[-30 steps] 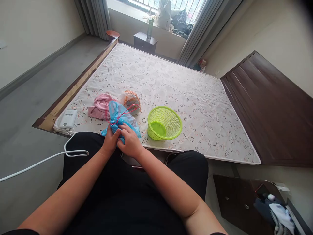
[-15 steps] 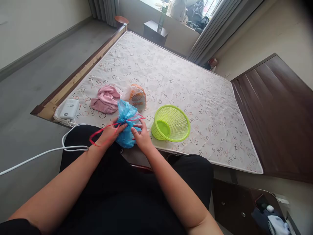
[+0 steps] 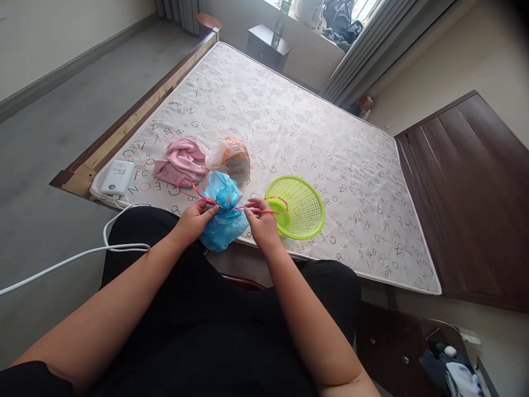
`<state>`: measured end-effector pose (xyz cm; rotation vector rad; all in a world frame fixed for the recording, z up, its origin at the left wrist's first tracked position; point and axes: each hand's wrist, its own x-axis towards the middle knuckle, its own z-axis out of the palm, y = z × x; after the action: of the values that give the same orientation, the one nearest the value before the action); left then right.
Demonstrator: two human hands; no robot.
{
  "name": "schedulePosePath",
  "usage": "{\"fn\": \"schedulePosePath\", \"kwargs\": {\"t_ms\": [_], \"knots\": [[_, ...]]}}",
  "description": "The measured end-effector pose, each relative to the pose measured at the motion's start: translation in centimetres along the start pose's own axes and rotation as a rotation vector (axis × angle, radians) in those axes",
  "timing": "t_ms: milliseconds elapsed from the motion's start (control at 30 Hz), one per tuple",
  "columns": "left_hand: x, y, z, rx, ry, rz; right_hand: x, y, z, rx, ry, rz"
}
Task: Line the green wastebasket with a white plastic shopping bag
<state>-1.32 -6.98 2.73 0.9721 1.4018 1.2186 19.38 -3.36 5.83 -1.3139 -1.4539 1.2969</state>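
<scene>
My arms are bare from the wrists up to short black sleeves. My left hand (image 3: 194, 219) and right hand (image 3: 261, 226) wear nothing. Black trousers cover my legs.

A pink cloth (image 3: 182, 161) and an orange-printed bag (image 3: 230, 157) lie side by side on the lettered mattress (image 3: 297, 127), a green basket (image 3: 301, 207) at their four o'clock

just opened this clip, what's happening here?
A person sits at the edge of a mattress with a blue plastic bag in front of them. The left hand and right hand each pinch one end of the bag's red drawstring, pulled out to either side with the bag's neck gathered. A green basket lies tipped beside the right hand. A pink cloth and an orange-and-white bag lie behind.
</scene>
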Motion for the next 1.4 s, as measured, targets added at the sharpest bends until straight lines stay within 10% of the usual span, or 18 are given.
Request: {"fn": "schedulePosePath", "kwargs": {"t_ms": [200, 433, 533, 633, 800, 1133, 1300, 1400], "knots": [[-0.8, 0.9, 1.3, 0.326, 0.112, 0.328, -0.8, 1.4, 2.9, 0.131, 0.032, 0.001], [-1.4, 0.9, 0.7, 0.409, 0.207, 0.185, -0.5, 0.1, 0.3, -0.042, 0.167, -0.173], [-2.3, 2.2, 0.9, 0.515, 0.381, 0.478, -0.5, -0.5, -1.0, -0.122, 0.152, -0.182], [-2.5, 4.0, 1.9, 0.687, 0.236, 0.736, -0.5, -1.1, -1.7, -0.172, 0.074, -0.189], [0.1, 4.8, 3.7, 0.897, -0.143, 0.585, -0.2, -2.2, -3.7, -0.298, 0.070, -0.295], [5.2, 7.8, 3.0, 0.742, -0.010, 0.563, 1.0, -2.5, -8.0, -0.385, 0.372, -0.215], [6.7, 11.4, 0.8, 0.568, -0.408, 0.321, 1.2, -2.3, -8.1, -0.292, 0.461, -0.201], [7.1, 13.2, -0.1, 0.403, -0.137, 0.325, 1.3, -2.0, -8.2, -0.197, 0.478, -0.216]]}}
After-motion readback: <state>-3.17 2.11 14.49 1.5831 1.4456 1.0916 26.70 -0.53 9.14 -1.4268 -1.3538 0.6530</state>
